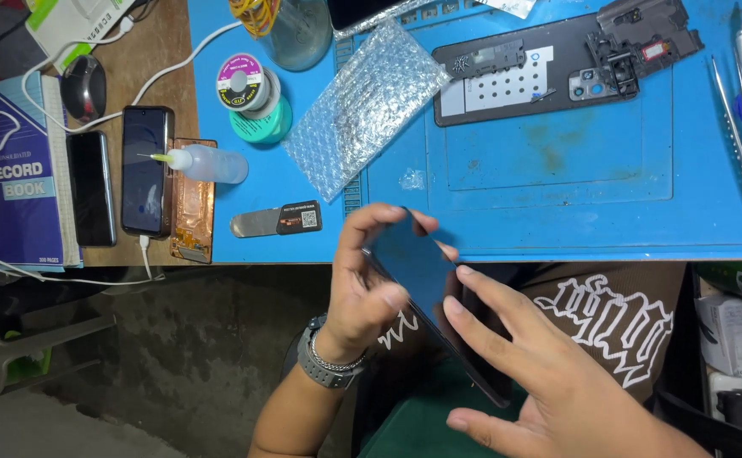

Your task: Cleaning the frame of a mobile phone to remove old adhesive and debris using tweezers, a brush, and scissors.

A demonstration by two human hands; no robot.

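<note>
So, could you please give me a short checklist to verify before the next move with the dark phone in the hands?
1. Left hand grips the phone by its upper end: ok.
2. Right hand supports the phone's lower side, fingers open: ok.
3. Phone held over the lap, off the blue mat: not ok, a drop risk.
4. Glass free of cracks: cannot tell.
5. Bare mat area ahead free for laying it down: ok.
6. Tweezers at the right edge within reach: ok.
</note>
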